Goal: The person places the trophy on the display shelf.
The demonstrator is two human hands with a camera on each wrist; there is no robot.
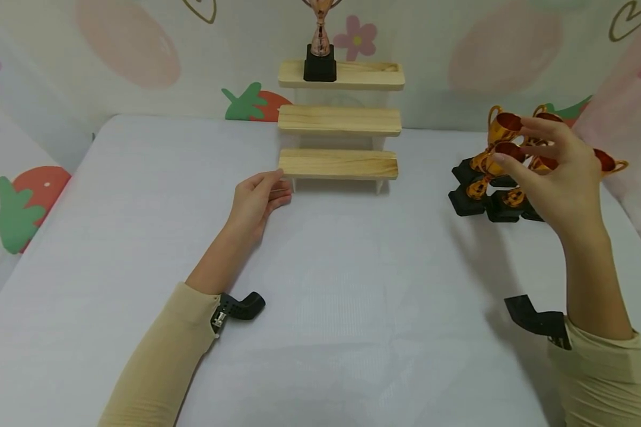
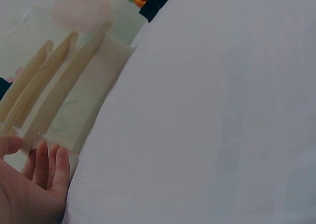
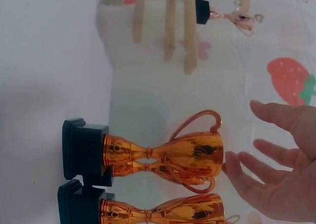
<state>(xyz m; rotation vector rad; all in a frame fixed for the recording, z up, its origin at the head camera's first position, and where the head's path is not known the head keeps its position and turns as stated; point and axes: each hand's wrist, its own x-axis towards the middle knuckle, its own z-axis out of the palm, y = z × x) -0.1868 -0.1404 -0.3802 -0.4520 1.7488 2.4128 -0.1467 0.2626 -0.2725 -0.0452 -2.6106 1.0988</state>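
My left hand (image 1: 255,198) is at the left end of a three-step wooden display stand (image 1: 339,163), thumb and fingers pinching the end of its lowest step. The left wrist view has the thumb on one face of the board and the fingers (image 2: 61,164) on the other. Above a group of orange-gold trophy cups (image 1: 504,127) with black bases, my right hand (image 1: 563,163) has its fingers parted, holding nothing. In the right wrist view, its fingertips come right at the rim of a trophy (image 3: 192,152). A rose-gold trophy (image 1: 320,50) stands upright on the top step, towards its left.
White cloth covers the table (image 1: 320,284). Behind the stand rises a patterned backdrop (image 1: 235,47) with hearts, flowers and strawberries. Another trophy (image 1: 609,161) shows at the right of the group, partly behind my right hand. Both sleeves carry black wrist camera mounts (image 1: 243,307).
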